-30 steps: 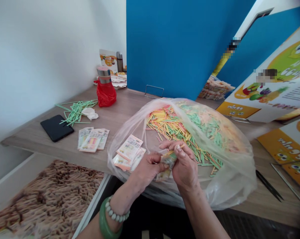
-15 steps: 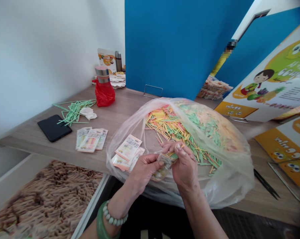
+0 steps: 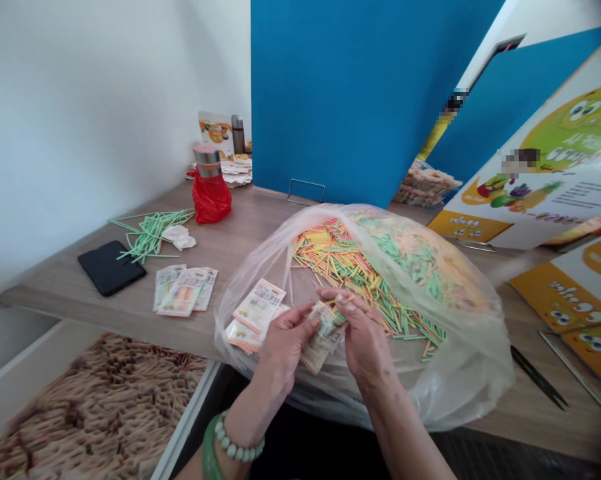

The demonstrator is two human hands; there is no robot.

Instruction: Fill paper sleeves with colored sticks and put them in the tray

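Note:
A small printed packet [image 3: 322, 340] is pinched by my left hand [image 3: 286, 340], its top edge towards my right hand. My right hand [image 3: 363, 333] has its fingers closed on thin coloured sticks [image 3: 341, 308] at the packet's mouth. Whether the stick ends are inside the packet is hard to tell. Both hands are over the front of a large clear plastic bag [image 3: 460, 387], which holds a heap of yellow, pink and green sticks [image 3: 335, 253]. Left of my left hand, several printed packets [image 3: 258, 305] lie on the bag's edge.
On the wooden table [image 3: 250, 227] lie more packets [image 3: 184, 291], a black phone [image 3: 111, 267], green sticks [image 3: 153, 233], a crumpled tissue [image 3: 179, 237] and a red-bagged container [image 3: 211, 197]. Black tweezers [image 3: 539, 377] lie at right. A drawer of packets [image 3: 95, 407] is lower left; a blue panel [image 3: 350, 100] stands behind.
The packet's lower end has swung more into sight between my hands. My right hand has shifted slightly left and still grips the sticks by the mouth. The whole view has tilted slightly.

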